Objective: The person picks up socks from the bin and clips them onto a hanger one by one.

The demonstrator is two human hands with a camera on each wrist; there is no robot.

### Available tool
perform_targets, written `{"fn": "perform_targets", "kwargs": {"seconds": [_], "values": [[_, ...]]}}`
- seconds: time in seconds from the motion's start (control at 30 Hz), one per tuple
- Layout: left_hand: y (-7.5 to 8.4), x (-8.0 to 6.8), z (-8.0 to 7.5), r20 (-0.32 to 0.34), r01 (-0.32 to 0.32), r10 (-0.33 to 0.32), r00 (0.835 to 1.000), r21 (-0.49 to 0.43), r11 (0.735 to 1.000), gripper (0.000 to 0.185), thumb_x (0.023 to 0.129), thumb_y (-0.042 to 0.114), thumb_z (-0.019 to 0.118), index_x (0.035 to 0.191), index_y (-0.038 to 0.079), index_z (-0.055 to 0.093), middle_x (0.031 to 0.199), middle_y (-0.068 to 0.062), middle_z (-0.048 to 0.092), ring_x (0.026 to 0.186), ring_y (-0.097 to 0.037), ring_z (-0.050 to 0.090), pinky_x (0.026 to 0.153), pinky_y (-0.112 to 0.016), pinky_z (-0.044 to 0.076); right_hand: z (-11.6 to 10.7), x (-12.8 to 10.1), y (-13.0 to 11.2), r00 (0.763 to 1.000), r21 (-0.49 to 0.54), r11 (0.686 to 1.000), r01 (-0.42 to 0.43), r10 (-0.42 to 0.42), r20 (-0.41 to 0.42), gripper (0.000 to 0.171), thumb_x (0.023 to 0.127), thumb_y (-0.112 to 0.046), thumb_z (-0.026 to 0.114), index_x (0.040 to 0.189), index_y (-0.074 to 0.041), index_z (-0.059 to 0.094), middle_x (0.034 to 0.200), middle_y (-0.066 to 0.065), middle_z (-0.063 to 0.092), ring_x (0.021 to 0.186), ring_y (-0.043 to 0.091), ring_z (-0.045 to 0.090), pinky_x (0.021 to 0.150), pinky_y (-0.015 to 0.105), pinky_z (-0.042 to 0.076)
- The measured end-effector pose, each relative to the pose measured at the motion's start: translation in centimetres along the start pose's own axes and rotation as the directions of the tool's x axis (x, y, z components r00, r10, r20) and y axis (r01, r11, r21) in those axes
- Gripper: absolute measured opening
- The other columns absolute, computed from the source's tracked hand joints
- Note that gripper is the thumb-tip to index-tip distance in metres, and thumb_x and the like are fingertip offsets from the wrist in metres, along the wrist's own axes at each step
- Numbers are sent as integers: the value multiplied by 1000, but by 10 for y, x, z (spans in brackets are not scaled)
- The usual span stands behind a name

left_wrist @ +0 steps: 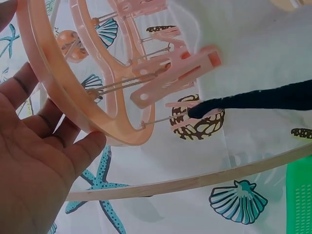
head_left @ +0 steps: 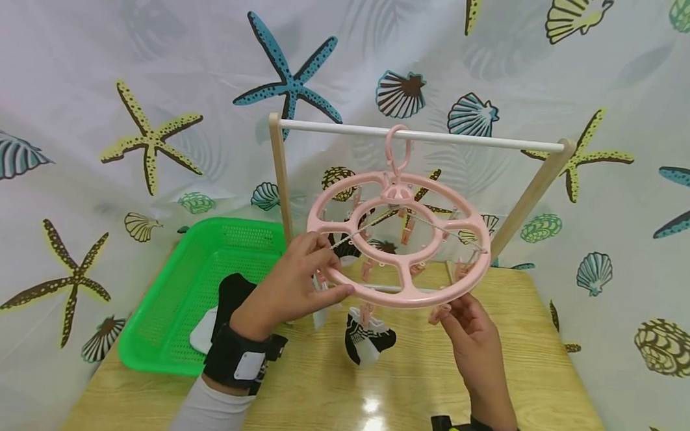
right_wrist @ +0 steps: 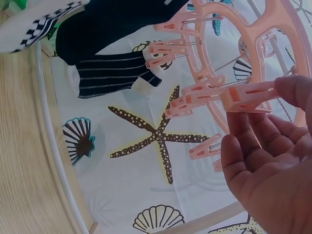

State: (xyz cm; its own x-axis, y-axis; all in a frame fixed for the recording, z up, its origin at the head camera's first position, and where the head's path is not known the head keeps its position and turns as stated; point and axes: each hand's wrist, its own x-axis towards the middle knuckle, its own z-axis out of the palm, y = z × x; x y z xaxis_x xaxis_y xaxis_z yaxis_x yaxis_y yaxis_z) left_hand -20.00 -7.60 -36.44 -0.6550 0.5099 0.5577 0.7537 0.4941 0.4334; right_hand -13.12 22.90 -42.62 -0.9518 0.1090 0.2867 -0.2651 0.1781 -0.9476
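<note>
A pink round drying hanger (head_left: 402, 299) hangs by its hook from a white rod. My left hand (head_left: 295, 281) holds its near-left rim, thumb on one side and fingers on the other. With thumb and fingers, my right hand (head_left: 475, 333) pinches a pink clothespin (right_wrist: 249, 96) under the near-right rim; no cloth shows in that clothespin. A black-and-white patterned sock (head_left: 368, 339) dangles from a clothespin at the near side. In the right wrist view, a dark striped sock (right_wrist: 109, 75) hangs from another clothespin. A dark sock end (left_wrist: 253, 100) shows in the left wrist view.
A green basket (head_left: 158, 310) stands on the wooden table (head_left: 423, 395) at the left, holding a black sock (head_left: 232, 295) and something white. Wooden posts (head_left: 530, 194) carry the white rod (head_left: 472, 140). A patterned curtain (head_left: 355, 21) hangs behind.
</note>
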Motion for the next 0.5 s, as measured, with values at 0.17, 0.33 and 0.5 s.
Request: {"fn": "perform_targets", "kwargs": {"seconds": [0.17,0.33,0.5], "values": [[-2,1,-3,19,-5,4,1000,5,1000,29,80,35,84,85,14,65,96,-1,46,95,-21,41,79,-37,39,2,0,-2,999,-35,999,-29,30,16,33,101,-12,58,131,1,55,109,17,60,96,22,60,84,25,52],[-3,1,-5,41,14,-15,999,8,1000,29,79,35,85,88,14,67,98,0,47,95,-20,41,79,-37,40,4,0,-3,998,-54,996,-66,66,-7,25,100,-10,60,122,3,59,110,10,62,101,20,60,85,24,51],[-5,1,-5,54,27,-27,998,-4,1000,28,79,35,85,89,14,69,98,1,48,95,-20,42,79,-37,41,3,-1,-1,999,1,999,-50,50,15,27,97,4,57,124,5,53,113,9,58,103,23,58,85,24,51]]}}
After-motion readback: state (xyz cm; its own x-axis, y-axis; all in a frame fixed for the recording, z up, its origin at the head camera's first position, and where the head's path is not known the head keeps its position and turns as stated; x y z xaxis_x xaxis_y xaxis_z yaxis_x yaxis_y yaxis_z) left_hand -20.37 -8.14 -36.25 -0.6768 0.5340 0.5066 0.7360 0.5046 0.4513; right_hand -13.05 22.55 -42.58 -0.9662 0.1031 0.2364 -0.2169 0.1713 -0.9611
